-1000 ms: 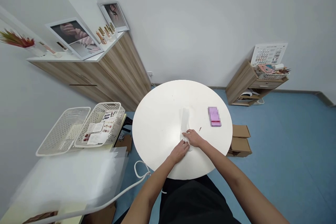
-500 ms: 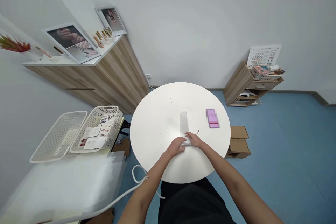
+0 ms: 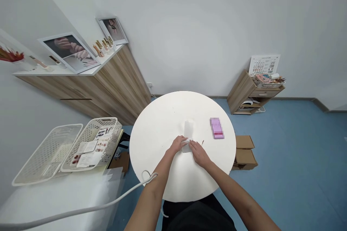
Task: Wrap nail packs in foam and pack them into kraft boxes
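Note:
A whitish, see-through strip (image 3: pixel 188 129), perhaps a thin bag or film, lies lengthwise on the round white table (image 3: pixel 157 130) before me. Its near end looks folded or layered between my hands. My left hand (image 3: pixel 178 144) has its fingertips on the strip's left side, fingers close together. From the right, my right hand (image 3: pixel 200 154) presses its fingertips onto the same near part. What lies under the fingers is hidden. Farther right on the table is a pixelated purple pack (image 3: pixel 217 128), touched by neither hand.
White baskets (image 3: pixel 119 130) with printed cards stand on the left surface. A white cable (image 3: pixel 116 200) crosses my left forearm. Behind are a wooden cabinet (image 3: pixel 119 90) and a small shelf unit (image 3: pixel 238 94). Cardboard boxes (image 3: pixel 245 155) sit on the floor at right.
My fingers have shifted on the strip's near end, and my right hand has turned lower and flatter beside it. More of the near end shows below the fingers. The view has tilted slightly.

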`<action>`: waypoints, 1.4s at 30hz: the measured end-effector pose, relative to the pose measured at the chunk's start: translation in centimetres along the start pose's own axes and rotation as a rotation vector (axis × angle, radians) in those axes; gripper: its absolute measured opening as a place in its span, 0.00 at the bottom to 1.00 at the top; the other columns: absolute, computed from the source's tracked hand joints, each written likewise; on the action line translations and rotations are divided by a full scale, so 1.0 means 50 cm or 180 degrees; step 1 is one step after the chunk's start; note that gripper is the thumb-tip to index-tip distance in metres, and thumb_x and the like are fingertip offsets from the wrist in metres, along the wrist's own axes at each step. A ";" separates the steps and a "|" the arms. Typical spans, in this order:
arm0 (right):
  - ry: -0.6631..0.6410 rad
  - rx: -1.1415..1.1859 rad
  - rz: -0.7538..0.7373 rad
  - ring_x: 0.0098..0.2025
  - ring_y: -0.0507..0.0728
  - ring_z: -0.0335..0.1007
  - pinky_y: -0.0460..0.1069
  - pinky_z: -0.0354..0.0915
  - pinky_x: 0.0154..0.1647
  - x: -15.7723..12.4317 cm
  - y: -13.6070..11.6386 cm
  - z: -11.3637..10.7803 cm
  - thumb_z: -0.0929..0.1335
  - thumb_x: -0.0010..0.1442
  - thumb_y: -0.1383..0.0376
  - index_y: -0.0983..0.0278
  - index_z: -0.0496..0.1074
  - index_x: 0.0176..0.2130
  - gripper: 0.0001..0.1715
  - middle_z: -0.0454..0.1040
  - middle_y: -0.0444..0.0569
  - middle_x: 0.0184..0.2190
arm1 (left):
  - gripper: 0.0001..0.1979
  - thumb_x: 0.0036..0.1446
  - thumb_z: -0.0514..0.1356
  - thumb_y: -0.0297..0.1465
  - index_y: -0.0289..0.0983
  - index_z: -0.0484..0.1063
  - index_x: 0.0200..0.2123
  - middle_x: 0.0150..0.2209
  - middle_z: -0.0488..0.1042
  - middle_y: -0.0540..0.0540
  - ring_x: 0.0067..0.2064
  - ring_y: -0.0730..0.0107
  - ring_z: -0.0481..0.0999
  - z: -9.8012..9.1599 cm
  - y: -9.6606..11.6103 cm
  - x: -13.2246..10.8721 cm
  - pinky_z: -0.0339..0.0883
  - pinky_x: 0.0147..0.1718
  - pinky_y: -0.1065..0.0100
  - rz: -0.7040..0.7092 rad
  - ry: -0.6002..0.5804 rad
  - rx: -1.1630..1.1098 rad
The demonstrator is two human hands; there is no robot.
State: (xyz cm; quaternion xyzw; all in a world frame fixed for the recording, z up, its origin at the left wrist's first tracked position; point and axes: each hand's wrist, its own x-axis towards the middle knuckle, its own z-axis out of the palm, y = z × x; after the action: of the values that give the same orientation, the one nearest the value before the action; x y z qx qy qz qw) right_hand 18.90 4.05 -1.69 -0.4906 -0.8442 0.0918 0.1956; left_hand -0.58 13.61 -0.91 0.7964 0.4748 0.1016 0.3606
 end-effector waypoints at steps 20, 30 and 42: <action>-0.0678 -0.0185 0.0371 0.63 0.62 0.61 0.61 0.52 0.67 0.056 0.021 0.029 0.60 0.57 0.77 0.71 0.64 0.60 0.31 0.68 0.63 0.59 | 0.28 0.56 0.50 0.21 0.37 0.60 0.60 0.61 0.67 0.38 0.64 0.59 0.64 0.089 0.011 -0.076 0.55 0.63 0.49 0.0669 0.0722 0.1268; -0.1792 0.0908 0.0707 0.43 0.61 0.73 0.53 0.65 0.45 0.071 0.022 -0.081 0.69 0.54 0.69 0.61 0.75 0.43 0.15 0.78 0.51 0.40 | 0.15 0.52 0.60 0.30 0.42 0.72 0.45 0.39 0.77 0.47 0.40 0.60 0.76 0.018 0.049 -0.110 0.69 0.40 0.63 0.0231 -0.0307 0.0396; -0.0759 0.1741 0.1802 0.49 0.58 0.69 0.54 0.65 0.52 0.113 0.064 -0.033 0.63 0.62 0.62 0.61 0.73 0.51 0.19 0.73 0.51 0.48 | 0.16 0.62 0.54 0.36 0.40 0.74 0.49 0.39 0.75 0.46 0.43 0.64 0.75 0.035 0.018 -0.031 0.68 0.46 0.62 -0.0482 0.0688 -0.0311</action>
State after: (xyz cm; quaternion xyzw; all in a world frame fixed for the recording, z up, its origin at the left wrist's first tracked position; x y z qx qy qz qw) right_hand 19.64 10.46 0.05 -0.6193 -0.6371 0.4192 0.1866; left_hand 0.09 11.22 -1.30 0.7241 0.5642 0.1822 0.3523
